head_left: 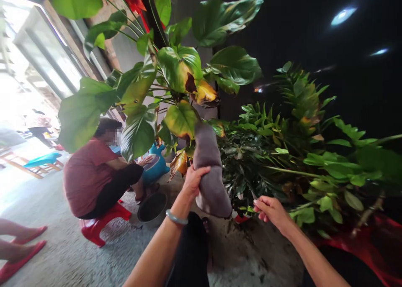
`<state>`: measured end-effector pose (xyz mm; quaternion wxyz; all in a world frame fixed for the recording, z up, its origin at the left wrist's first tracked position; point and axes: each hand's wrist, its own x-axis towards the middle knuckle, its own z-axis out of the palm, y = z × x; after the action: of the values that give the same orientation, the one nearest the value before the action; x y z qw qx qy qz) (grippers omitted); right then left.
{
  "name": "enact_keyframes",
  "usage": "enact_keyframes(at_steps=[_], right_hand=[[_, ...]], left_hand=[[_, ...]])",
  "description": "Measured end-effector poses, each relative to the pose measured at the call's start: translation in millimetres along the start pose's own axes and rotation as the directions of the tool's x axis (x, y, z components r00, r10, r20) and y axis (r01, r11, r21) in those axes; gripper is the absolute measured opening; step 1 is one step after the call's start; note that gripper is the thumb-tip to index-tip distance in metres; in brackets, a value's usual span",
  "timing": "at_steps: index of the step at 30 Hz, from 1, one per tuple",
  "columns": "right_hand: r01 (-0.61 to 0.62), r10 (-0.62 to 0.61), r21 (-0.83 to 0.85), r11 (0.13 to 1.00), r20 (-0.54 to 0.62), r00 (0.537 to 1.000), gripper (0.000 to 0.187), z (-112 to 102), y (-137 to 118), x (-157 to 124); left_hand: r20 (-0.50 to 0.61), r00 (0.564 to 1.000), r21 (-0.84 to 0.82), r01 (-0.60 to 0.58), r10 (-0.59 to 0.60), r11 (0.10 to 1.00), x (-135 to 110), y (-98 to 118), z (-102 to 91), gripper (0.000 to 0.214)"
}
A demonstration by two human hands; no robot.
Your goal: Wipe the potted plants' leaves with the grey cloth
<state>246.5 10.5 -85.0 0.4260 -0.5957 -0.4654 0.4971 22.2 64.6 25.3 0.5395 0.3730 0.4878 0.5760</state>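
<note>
My left hand [194,180], with a pale bangle at the wrist, grips a long grey-brown soft fabric piece [211,176]. It looks stuffed and hangs upright, bulging in two parts, with its lower end bent toward the right. The thumb lies across its front, and the other fingers are hidden behind it. Off to the right and apart from the fabric, my right hand [269,209] is closed in a pinch in front of dark leaves. Whatever it pinches is too small to make out.
A large-leaved plant [180,69] rises ahead, and bushy plants [266,153] fill the right. On the left a person [91,170] sits on a red stool [105,222], touching a blue stuffed thing [157,163]. A dark basin [153,209] stands on the floor. Another person's feet [21,253] show lower left.
</note>
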Motion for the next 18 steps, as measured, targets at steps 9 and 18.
enact_keyframes(at_steps=[9,18], right_hand=[[-0.005,0.005,-0.008,1.000,-0.007,1.000,0.030,-5,0,-3],[-0.004,0.003,-0.019,1.000,-0.013,1.000,0.030,0,1,0]], left_hand=[[0.017,0.961,0.019,0.274,-0.275,0.961,-52,-28,-28.8,0.030],[-0.038,0.998,0.049,0.051,-0.049,0.997,-2,-15,-1.7,0.027]])
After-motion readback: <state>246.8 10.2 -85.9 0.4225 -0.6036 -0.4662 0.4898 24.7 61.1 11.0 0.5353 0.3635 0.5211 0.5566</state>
